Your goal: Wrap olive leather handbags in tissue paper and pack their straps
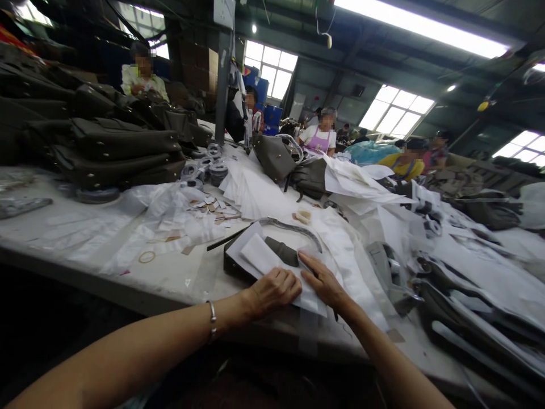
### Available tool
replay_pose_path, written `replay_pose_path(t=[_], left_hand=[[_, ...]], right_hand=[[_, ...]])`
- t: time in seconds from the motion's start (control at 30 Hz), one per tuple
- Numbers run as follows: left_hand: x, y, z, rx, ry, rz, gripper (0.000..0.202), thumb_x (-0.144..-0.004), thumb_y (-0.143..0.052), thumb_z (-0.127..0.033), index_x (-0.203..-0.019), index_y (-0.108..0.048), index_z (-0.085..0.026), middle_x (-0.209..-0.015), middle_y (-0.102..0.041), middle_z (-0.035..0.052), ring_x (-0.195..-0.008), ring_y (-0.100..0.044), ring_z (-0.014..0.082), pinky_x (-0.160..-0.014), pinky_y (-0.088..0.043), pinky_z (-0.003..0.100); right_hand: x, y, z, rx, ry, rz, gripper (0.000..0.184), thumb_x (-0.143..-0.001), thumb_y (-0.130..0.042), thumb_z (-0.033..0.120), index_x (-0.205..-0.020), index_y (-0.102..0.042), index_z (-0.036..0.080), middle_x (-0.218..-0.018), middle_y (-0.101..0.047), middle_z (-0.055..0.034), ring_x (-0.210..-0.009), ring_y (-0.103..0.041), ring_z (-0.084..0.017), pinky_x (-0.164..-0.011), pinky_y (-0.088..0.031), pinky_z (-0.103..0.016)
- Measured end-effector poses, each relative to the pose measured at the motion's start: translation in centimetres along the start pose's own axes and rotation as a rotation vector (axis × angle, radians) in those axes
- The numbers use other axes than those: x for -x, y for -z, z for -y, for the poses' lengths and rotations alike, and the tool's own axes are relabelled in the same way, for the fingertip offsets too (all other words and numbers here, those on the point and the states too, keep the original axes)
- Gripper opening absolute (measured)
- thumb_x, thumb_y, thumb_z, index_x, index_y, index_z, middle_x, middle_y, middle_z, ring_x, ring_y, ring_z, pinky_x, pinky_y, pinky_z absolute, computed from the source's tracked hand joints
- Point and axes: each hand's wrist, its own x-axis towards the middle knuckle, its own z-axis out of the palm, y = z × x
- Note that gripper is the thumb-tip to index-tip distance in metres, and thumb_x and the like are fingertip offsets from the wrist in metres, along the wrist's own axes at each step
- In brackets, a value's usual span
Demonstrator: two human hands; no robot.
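Observation:
A dark olive handbag [233, 266] lies on the table in front of me, with a wrapped handle [293, 224] arching behind it. Folded white paper [258, 253] and a small dark piece [281, 250] rest on top of the bag. My left hand [277, 289] has its fingers curled over the near edge of the paper, closed on it. Beside it, my right hand [322, 279] lies with fingers stretched out along the right end of the dark piece, touching it. The palms and whatever lies beneath them are hidden.
Dark bags [123, 142] are piled at the left. White sheets [255, 187], wrapped rings of strap [213, 165] and small paper tags [215, 205] cover the table behind. More dark bags [451, 307] lie at the right. Several people work farther back, one in a purple apron [319, 141].

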Motion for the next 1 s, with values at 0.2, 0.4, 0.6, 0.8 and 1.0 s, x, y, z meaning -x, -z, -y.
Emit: replay_pose_path(t=[0.2,0.4,0.6,0.8,1.0], left_hand=[[0.4,-0.5,0.7,-0.023,-0.021,-0.139,0.052,-0.098,-0.039,-0.012,-0.148,-0.028,-0.019,-0.087,-0.062,0.0047,-0.079,-0.061,0.019,-0.074,-0.049,0.033],[0.8,-0.5,1.2,0.076,-0.033,-0.144,0.049,-0.099,-0.042,-0.017,-0.147,-0.033,-0.023,-0.095,-0.062,0.0059,-0.079,-0.059,0.0175,-0.074,-0.049,0.032],[1.8,-0.1,1.8,0.197,0.056,-0.175,0.046,-0.098,-0.043,-0.015,-0.144,-0.04,-0.022,-0.1,-0.063,0.0063,-0.089,-0.061,0.0196,-0.075,-0.051,0.034],[3.2,1.3,3.1,0.336,0.162,-0.261,0.044,-0.1,-0.04,-0.015,-0.142,-0.044,-0.022,-0.11,-0.065,0.0081,-0.099,-0.062,0.0198,-0.086,-0.051,0.036],[4.1,2.9,5.9,0.457,0.265,-0.449,0.039,-0.098,-0.042,-0.012,-0.135,-0.052,-0.018,-0.109,-0.068,0.0087,-0.103,-0.063,0.0179,-0.091,-0.051,0.033]], right_hand=[[0.2,-0.4,-0.3,-0.03,-0.054,-0.016,0.055,-0.088,-0.052,0.033,-0.141,-0.052,0.018,-0.149,-0.046,-0.0114,-0.14,-0.039,-0.029,-0.119,-0.025,-0.053],[-2.3,1.1,0.3,0.028,-0.045,-0.042,0.054,-0.092,-0.046,0.032,-0.144,-0.047,0.02,-0.151,-0.044,-0.0101,-0.142,-0.036,-0.025,-0.119,-0.025,-0.05],[-8.6,5.1,1.1,0.263,0.025,-0.188,0.051,-0.09,-0.049,0.031,-0.14,-0.053,0.019,-0.149,-0.047,-0.0105,-0.138,-0.042,-0.025,-0.114,-0.033,-0.047],[-8.1,10.1,0.5,0.326,-0.184,-0.352,0.033,-0.088,-0.052,0.038,-0.104,-0.074,0.022,-0.108,-0.074,-0.0115,-0.095,-0.069,-0.027,-0.089,-0.05,-0.041],[-0.2,10.3,-1.0,0.096,-0.508,-0.407,0.037,-0.081,-0.058,0.055,-0.079,-0.074,0.022,-0.071,-0.072,-0.0054,-0.068,-0.068,-0.025,-0.072,-0.051,-0.037]])
